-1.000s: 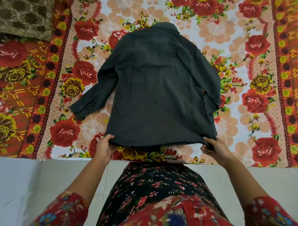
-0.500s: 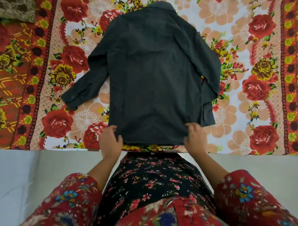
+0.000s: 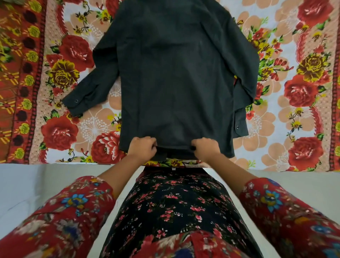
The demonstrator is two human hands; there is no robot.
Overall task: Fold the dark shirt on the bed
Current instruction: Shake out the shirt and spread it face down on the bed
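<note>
The dark shirt has its collar and shoulder line cut off by the top edge of the frame. At its near hem the fingertips of the left hand and right hand curl into the cloth, out of sight. The sleeve at frame right is partly covered by the shirt's body. The floral bedsheet runs off three edges. A dull sliver in the upper left corner is too little to name.

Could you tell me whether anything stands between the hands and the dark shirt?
Nothing visible does. The left hand and the right hand both pinch the near hem of the shirt directly, and nothing rests on its back.
</note>
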